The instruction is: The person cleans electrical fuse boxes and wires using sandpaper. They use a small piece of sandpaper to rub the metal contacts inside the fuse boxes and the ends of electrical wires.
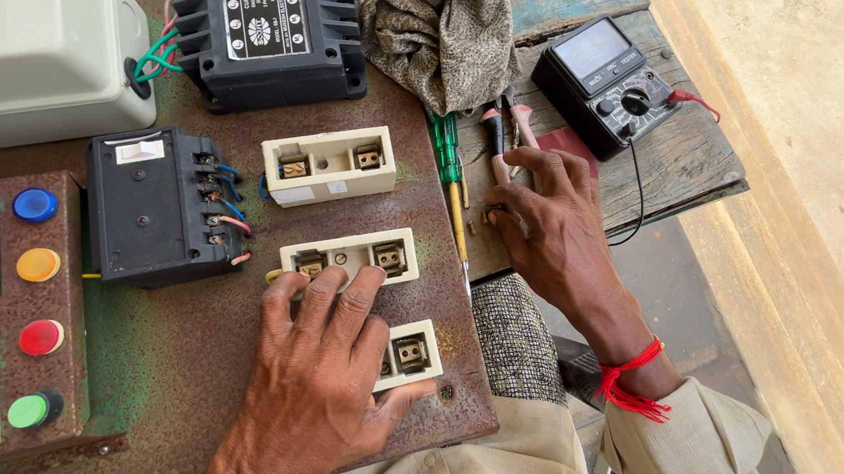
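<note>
My left hand (pixel 315 379) lies flat, fingers spread, on a cream fuse base (pixel 413 352) at the near edge of a rusty metal panel (pixel 181 369). Its fingertips reach a second cream fuse base (pixel 350 253). A third one (pixel 327 164) sits further back. My right hand (pixel 554 222), a red thread around its wrist, rests on a wooden bench (pixel 679 157). Its fingertips pinch at a small part beside a green-handled screwdriver (pixel 447 169) and pliers (pixel 505 133); what it grips is hidden.
On the panel stand a black finned unit (pixel 263 24), a black contactor (pixel 158 206) with coloured wires, a cream box (pixel 41 47) and a box of coloured push buttons (pixel 32 287). A crumpled cloth (pixel 438 28) and a black multimeter (pixel 605 81) lie on the bench.
</note>
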